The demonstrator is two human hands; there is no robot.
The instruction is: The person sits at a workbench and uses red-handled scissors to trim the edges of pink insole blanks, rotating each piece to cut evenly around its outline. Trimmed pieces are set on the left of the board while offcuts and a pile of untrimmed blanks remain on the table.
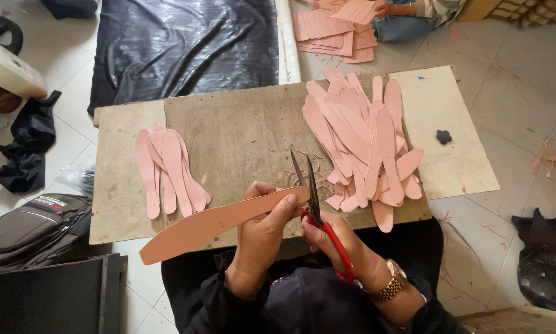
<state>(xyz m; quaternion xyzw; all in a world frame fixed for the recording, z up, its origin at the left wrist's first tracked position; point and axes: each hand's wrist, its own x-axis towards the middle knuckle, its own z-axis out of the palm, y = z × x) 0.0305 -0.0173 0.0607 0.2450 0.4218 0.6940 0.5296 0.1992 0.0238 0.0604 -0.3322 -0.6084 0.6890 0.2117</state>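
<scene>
My left hand [262, 232] grips a long pink insole-shaped foam piece [210, 226] that stretches down to the left. My right hand [333, 241], with a gold watch on its wrist, holds red-handled scissors [312, 198]; the dark blades are parted and point away from me, right at the rounded tip of the pink piece. Both hands hover over the near edge of a worn wooden board [241, 130].
A small fan of pink pieces [166, 170] lies on the board's left, a large heap [364, 142] on its right. A pale board [445, 136] with a dark scrap adjoins. Black sheet [185, 43] behind; another person [414, 12] with pink pieces far back. Backpack [33, 229] at left.
</scene>
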